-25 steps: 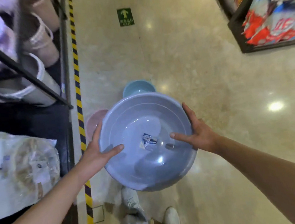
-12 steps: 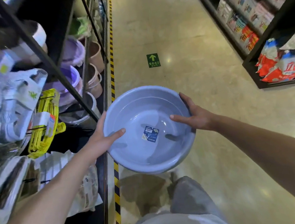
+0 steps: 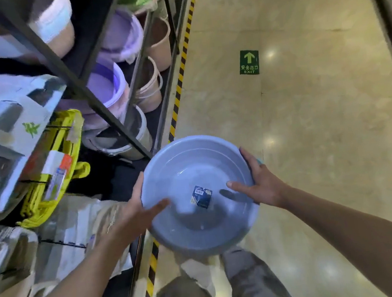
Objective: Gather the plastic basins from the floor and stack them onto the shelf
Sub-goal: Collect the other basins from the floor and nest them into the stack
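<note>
Polished beige floor (image 3: pixel 310 135) with a green exit sign (image 3: pixel 249 62). Left hand (image 3: pixel 133 211) and right hand (image 3: pixel 260 185) grip opposite rims of a round blue plastic basin (image 3: pixel 193 173), thumbs inside, held in the air beside the dark metal shelf (image 3: pixel 102 105) of lilac and beige buckets (image 3: pixel 109 85).

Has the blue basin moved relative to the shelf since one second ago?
Yes. The blue basin, held by the left hand and right hand, was over the aisle floor before; now its left rim overlaps the shelf edge.
</note>
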### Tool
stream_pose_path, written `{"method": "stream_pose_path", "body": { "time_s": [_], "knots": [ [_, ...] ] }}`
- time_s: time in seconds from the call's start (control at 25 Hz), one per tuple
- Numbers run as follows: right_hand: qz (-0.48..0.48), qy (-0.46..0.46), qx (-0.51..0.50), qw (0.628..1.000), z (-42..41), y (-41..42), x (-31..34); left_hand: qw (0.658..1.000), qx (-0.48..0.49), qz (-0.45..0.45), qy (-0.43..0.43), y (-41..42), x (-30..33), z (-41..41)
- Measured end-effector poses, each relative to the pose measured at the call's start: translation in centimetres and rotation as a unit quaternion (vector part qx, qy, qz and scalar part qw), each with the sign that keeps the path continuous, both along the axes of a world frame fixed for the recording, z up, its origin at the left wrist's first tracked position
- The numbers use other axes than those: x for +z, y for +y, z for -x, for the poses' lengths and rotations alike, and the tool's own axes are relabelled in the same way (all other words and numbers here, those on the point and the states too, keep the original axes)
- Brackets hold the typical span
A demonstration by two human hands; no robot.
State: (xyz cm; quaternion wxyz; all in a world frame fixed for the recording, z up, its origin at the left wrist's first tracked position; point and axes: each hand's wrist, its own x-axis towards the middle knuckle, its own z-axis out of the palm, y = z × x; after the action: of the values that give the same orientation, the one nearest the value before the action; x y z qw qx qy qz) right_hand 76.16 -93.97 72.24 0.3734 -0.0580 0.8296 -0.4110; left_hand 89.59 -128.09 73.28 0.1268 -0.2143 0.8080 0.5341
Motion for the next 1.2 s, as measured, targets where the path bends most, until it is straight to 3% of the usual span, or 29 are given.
{"method": "stream_pose_path", "body": {
  "time_s": [0.16, 0.24, 0.48, 0.68, 0.84, 1.08, 1.2],
  "knots": [
    [-0.026, -0.016, -0.005, 1.000, 5.4, -1.4, -13.2, 0.998, 0.051, -0.011, -0.032, -1.3, -13.2, 5.5],
    [-0.030, -0.041, -0.012, 0.999, 6.6, -2.1, -20.3, 0.998, 0.028, -0.036, -0.052, -2.6, -20.3, 6.7],
    [-0.057, -0.067, -0.017, 0.996, 8.7, -4.2, -48.5, 0.991, 0.015, -0.087, -0.097, -6.4, -49.8, 8.1],
    [-0.020, -0.057, -0.037, 0.998, 7.2, -6.3, -64.9, 0.993, 0.042, -0.048, -0.101, -7.7, -65.6, 7.4],
    [0.007, -0.056, -0.044, 0.997, 5.1, -8.3, -70.6, 0.994, 0.050, -0.015, -0.093, -8.8, -70.8, 6.2],
    [-0.066, -0.085, 0.009, 0.994, 3.3, -9.6, -71.5, 0.981, 0.062, 0.004, -0.182, -10.7, -71.4, 3.9],
    [-0.070, -0.072, 0.020, 0.995, 3.5, -9.6, -71.9, 0.983, 0.052, 0.002, -0.178, -10.3, -72.3, 3.9]
  ]
}}
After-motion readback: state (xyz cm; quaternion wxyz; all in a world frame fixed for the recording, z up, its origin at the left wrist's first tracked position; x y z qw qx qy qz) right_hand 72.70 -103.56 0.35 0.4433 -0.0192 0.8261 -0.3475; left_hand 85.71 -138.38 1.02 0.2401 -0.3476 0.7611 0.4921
